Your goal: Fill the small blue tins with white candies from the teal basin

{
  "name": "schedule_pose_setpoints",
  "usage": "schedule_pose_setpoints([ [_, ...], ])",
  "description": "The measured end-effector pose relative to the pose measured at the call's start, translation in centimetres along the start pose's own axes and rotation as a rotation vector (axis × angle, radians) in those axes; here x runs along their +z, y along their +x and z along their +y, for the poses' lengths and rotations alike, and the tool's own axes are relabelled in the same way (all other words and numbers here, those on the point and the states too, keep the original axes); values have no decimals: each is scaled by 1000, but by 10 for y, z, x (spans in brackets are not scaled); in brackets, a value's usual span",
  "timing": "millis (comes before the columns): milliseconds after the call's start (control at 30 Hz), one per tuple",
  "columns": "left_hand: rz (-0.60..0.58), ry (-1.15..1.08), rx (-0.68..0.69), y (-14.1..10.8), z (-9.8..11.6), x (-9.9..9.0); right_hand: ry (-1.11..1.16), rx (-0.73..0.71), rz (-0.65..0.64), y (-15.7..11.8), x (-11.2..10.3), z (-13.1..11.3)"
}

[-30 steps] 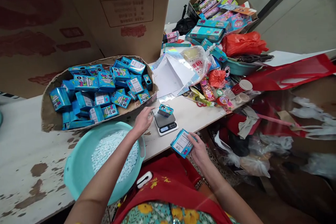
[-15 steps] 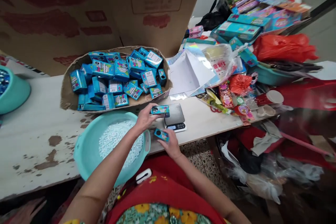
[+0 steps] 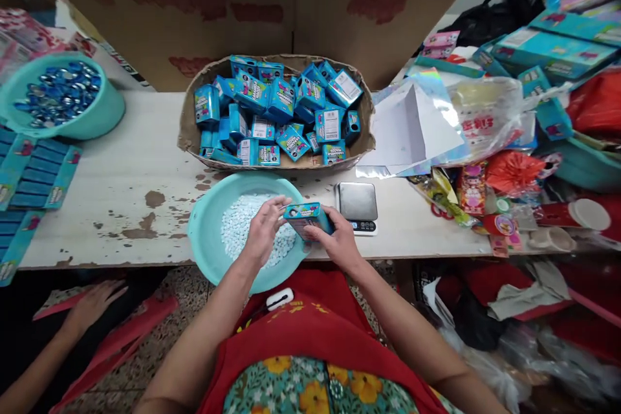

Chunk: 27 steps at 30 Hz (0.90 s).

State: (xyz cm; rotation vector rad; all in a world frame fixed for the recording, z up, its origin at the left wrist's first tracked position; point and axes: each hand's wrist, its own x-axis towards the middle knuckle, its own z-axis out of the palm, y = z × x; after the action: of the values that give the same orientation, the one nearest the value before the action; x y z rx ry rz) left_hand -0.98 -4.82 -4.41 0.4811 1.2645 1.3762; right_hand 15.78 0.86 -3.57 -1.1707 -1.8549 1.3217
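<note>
My right hand (image 3: 339,237) grips a small blue candy box (image 3: 310,217), its printed narrow side facing up, at the right rim of a turquoise basin (image 3: 204,239). Over the basin, my left hand (image 3: 264,226) has its fingers bent together at the box's left end; anything between the fingertips is too small to make out. Pale blue candies (image 3: 237,223) fill the basin's middle. Just right of my right hand lies a small digital scale (image 3: 358,202), with no box on its plate. Behind the basin, a cut-down carton (image 3: 276,174) holds many similar blue boxes (image 3: 281,100).
A turquoise tub (image 3: 104,107) of blue wrapped sweets stands at left, near stacked blue display boxes (image 3: 39,174). Another person's hand (image 3: 94,304) rests below the table edge. White sheets (image 3: 402,129), plastic bags and packets crowd the right side. A big carton (image 3: 301,26) rises behind.
The view has swung left. My left hand has let go of the box it held by the scale and moved over the basin. My right hand has brought its box to the basin's rim.
</note>
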Motion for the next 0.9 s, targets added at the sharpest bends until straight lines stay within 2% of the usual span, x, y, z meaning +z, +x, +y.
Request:
schedule_pose_setpoints([
  [167, 63, -408, -111, -4, 10, -18, -100, -124, -86, 1, 17, -27],
  [333, 261, -632, -205, -1, 6, -25, -231, -129, -171, 10, 42, -17],
  [500, 301, -707, -165, -4, 8, -43, -130, -86, -190, 14, 54, -13],
  [600, 263, -447, -121, -12, 16, -59, -13, -21, -182, 14, 56, -12],
  [700, 242, 48, 78, -24, 30, -70, 149, 44, -174, 12, 63, -4],
  [767, 93, 310, 177, -31, 41, -70, 253, 63, -149, 10, 72, 1],
  [833, -70, 506, 211, -38, 53, -67, 335, 47, -156, 9, 83, 3],
  [867, -97, 591, 231, -41, 59, -66, 366, 22, -170, 8, 86, 3],
  [900, -68, 667, 262, -43, 64, -67, 385, -12, -178, 8, 86, 2],
])
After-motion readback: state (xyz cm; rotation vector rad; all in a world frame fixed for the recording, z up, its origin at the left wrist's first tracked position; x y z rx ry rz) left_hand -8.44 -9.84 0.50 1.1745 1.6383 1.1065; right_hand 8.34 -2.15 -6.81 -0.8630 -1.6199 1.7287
